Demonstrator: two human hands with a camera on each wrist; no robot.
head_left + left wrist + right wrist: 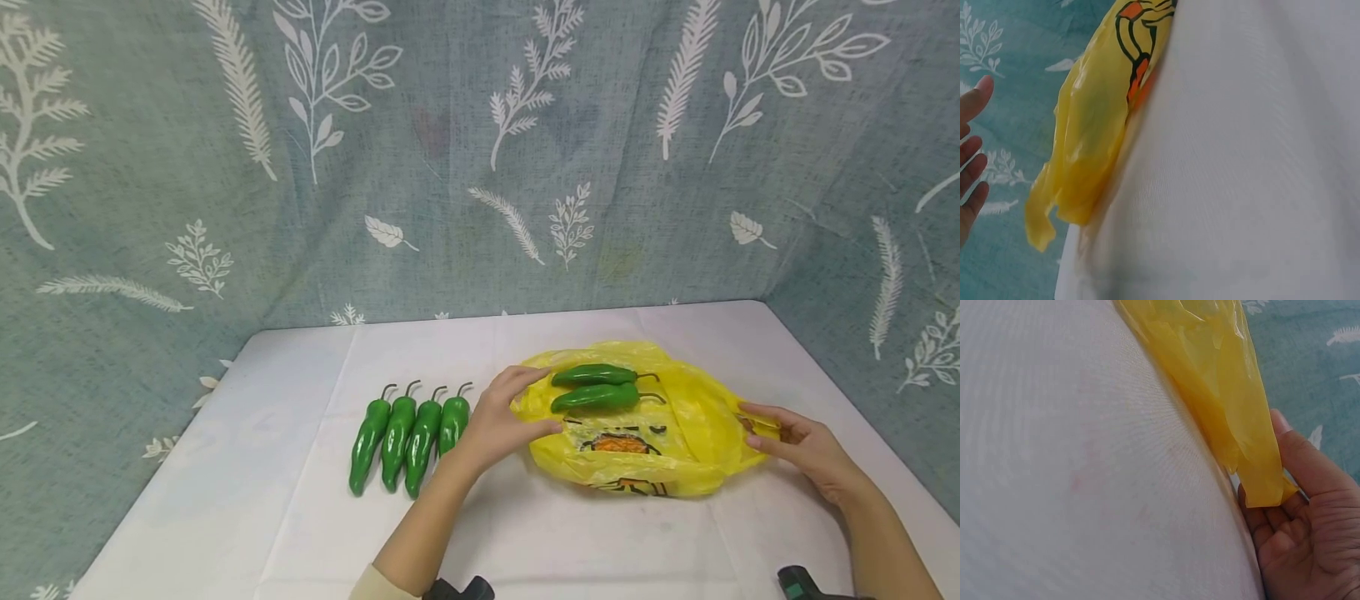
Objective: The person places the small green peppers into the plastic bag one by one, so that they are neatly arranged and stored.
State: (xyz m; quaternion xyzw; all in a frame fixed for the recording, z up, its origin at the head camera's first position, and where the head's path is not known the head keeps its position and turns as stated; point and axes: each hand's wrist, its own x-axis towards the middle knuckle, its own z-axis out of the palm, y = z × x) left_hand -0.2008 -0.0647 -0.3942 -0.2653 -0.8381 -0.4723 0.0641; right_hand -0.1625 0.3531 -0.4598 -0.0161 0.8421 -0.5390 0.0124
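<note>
A yellow plastic bag (693, 425) with orange and black print lies flat on the table. Two green chili peppers (596, 397) rest side by side on top of it, stems pointing right. At the bag's left edge is my left hand (502, 421), thumb and fingers spread apart. In the left wrist view those fingers (974, 169) hold nothing and stand clear of the bag. My right hand (817, 454) pinches the bag's right end between thumb and fingers. The right wrist view shows the bag's end (1263, 481) between them.
Several more green chili peppers (401, 437) lie in a row left of the bag, the rightmost partly hidden by my left hand. A white cloth covers the table (300, 517). Behind and beside it hangs a leaf-patterned green curtain (450, 208).
</note>
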